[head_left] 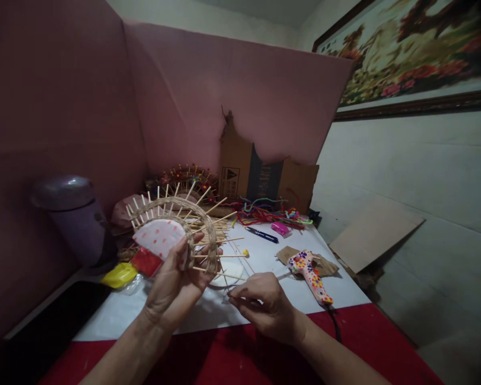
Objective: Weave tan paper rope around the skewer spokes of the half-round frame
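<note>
My left hand (166, 294) grips a half-round twine weaving (208, 227) from below, thumb in front and fingers behind. Thin wooden sticks fan out from its curved edge, and a white half-disc with pink dots (160, 239) fills its middle. Close to the lower right sticks, my right hand (266, 305) has thumb and forefinger pinched together. A thin strand (226, 279) runs from the weaving down to those fingertips. Behind the lower sticks lies a pale round piece (231, 271). A small yellow lump (246, 253) shows by one stick's tip.
On the right, a flower-patterned glue gun (312, 275) rests on a cardboard scrap (328, 266). Further back are blue snips (261, 234), a pink packet (280, 230) and coloured pipe cleaners (256, 213). Yellow (119, 275) and red packets (146, 262) and a purple tumbler (78, 230) stand left.
</note>
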The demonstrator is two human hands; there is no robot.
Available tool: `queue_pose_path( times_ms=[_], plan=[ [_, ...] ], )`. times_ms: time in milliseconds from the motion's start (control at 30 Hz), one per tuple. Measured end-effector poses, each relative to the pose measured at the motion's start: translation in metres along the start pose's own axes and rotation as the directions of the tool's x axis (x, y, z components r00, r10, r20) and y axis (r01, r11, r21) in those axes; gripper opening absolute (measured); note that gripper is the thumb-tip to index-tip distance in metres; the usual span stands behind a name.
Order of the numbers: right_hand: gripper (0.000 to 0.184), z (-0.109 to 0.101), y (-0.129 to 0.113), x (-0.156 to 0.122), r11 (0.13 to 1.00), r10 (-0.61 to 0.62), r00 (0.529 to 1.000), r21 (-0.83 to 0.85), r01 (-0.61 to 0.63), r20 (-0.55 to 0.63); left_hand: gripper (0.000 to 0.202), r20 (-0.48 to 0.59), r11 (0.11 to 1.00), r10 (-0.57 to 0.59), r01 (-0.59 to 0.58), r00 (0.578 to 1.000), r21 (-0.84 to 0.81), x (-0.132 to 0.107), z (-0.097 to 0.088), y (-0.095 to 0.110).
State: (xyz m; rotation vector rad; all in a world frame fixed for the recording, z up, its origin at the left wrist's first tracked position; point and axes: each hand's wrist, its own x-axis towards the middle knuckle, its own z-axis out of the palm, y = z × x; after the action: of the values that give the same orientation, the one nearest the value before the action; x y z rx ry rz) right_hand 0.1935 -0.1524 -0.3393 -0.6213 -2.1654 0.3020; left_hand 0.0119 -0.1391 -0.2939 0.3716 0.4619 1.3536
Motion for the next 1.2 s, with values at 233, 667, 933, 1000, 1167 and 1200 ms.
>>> queue_pose_path(
  times_ms=[233, 667, 933, 1000, 1167, 1200],
  plan=[
    [0.014, -0.001, -0.004, 0.000, 0.997, -0.020, 1.000, -0.080, 0.021, 0.013, 0.018, -0.005, 0.997, 0.075, -0.074, 0.997, 0.022, 0.003, -0.002, -0.002],
    [0.019, -0.003, -0.008, 0.000, 0.984, -0.111, 0.992, -0.136, 0.117, 0.051, 0.020, 0.075, 0.981, 0.093, -0.105, 0.993, 0.164, 0.006, -0.008, -0.011],
    [0.008, -0.011, -0.012, 0.004, 0.955, 0.290, 0.910, 0.158, -0.252, -0.297, 0.020, 0.100, 0.957, 0.134, -0.155, 0.986, 0.245, 0.000, 0.000, -0.014],
    [0.012, -0.010, -0.008, 0.004, 0.883, 0.458, 0.833, 0.269, -0.385, -0.310, 0.019, 0.084, 0.959, 0.137, -0.154, 0.987, 0.238, 0.000, 0.000, -0.012],
    [0.020, -0.003, 0.003, 0.004, 0.774, 0.609, 0.754, 0.397, -0.494, -0.248, 0.020, 0.103, 0.967, 0.091, -0.112, 0.991, 0.229, 0.000, -0.002, -0.010],
    [0.021, -0.002, 0.005, 0.005, 0.764, 0.618, 0.751, 0.406, -0.502, -0.234, 0.020, 0.109, 0.969, 0.074, -0.098, 0.991, 0.229, 0.000, -0.002, -0.011]
  ],
)
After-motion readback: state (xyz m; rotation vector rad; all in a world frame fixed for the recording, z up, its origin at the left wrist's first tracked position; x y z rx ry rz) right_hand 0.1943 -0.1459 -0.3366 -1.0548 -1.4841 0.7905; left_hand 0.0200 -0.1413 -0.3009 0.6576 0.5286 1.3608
